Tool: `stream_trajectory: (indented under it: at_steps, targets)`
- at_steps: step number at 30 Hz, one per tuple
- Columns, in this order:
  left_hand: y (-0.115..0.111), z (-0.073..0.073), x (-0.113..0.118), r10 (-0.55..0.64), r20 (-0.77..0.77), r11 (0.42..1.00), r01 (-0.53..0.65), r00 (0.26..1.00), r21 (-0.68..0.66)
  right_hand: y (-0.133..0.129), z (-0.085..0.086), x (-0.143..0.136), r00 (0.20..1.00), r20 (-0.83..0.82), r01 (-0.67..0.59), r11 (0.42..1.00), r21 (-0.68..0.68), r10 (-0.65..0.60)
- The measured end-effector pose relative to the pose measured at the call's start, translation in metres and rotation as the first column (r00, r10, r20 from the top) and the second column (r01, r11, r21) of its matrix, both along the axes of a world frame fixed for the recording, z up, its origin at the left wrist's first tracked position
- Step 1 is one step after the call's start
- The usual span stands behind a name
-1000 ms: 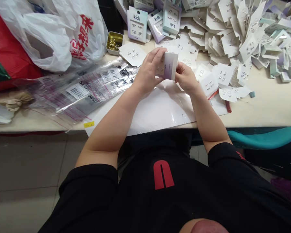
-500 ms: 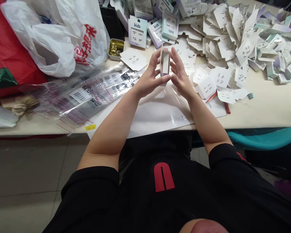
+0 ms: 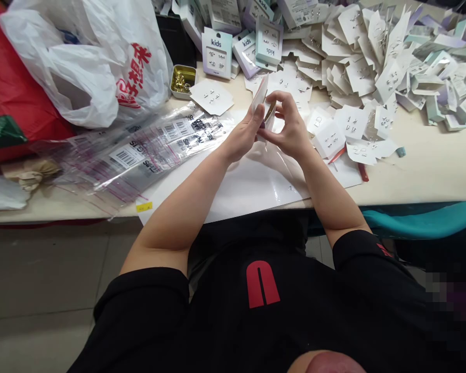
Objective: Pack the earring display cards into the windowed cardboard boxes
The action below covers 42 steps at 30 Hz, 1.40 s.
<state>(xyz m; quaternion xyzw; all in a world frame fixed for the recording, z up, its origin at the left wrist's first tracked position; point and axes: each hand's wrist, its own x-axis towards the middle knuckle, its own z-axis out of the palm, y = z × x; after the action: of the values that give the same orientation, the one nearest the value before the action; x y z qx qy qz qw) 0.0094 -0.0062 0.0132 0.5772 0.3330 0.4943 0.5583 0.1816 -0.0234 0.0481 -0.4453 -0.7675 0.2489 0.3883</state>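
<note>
A small cardboard box (image 3: pixel 260 95), its pale side tilted up, is held between both my hands above the white sheet (image 3: pixel 252 186). My left hand (image 3: pixel 244 133) is closed on its left side, thumb pointing up along it. From the right, my right hand (image 3: pixel 290 124) grips the box's open end with curled fingers and thumb. The box's inside is mostly hidden by my fingers. Close behind lie white earring cards (image 3: pixel 212 97) with small studs, and finished-looking boxes marked "kids" (image 3: pixel 216 53) stand farther back.
A gold-lined tin (image 3: pixel 183 81) with small metal pieces stands left of the cards. Clear printed plastic bags (image 3: pixel 140 153) and a white carrier bag (image 3: pixel 89 62) lie left. Piled earring cards (image 3: pixel 345 67) and flattened-looking small boxes (image 3: pixel 442 77) cover the back right. A red pen-like object (image 3: pixel 363 172) lies nearer.
The box has turned from upright, with its opening facing me, to a slanted position. My left thumb has moved up along its side, and my right fingers have curled around its edge.
</note>
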Motion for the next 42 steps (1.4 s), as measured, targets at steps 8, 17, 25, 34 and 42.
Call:
stream_trajectory:
  at_steps: [8,17,25,34,42]
  targets:
    - [-0.001,0.009,0.003,-0.045,-0.011,0.994,0.046,0.999,0.098,-0.007,0.009,-0.007,0.982,0.153,0.119,0.992,-0.032,-0.113]
    - [0.000,0.019,-0.012,-0.160,0.047,0.987,0.159,0.986,0.021,-0.002,0.015,-0.006,0.977,0.191,0.110,0.991,-0.083,-0.092]
    - [0.007,0.003,-0.005,0.029,-0.057,0.999,-0.026,0.998,0.047,-0.006,0.015,-0.015,0.952,0.297,0.071,0.997,0.006,-0.070]
    - [0.007,0.004,-0.013,0.077,-0.043,0.997,-0.078,0.996,-0.025,0.006,0.007,-0.001,0.919,0.384,0.069,0.995,0.069,-0.091]
    - [0.013,-0.001,-0.018,0.060,-0.091,0.993,-0.069,0.994,-0.097,0.015,-0.004,0.006,0.889,0.451,0.031,0.993,0.112,-0.079]
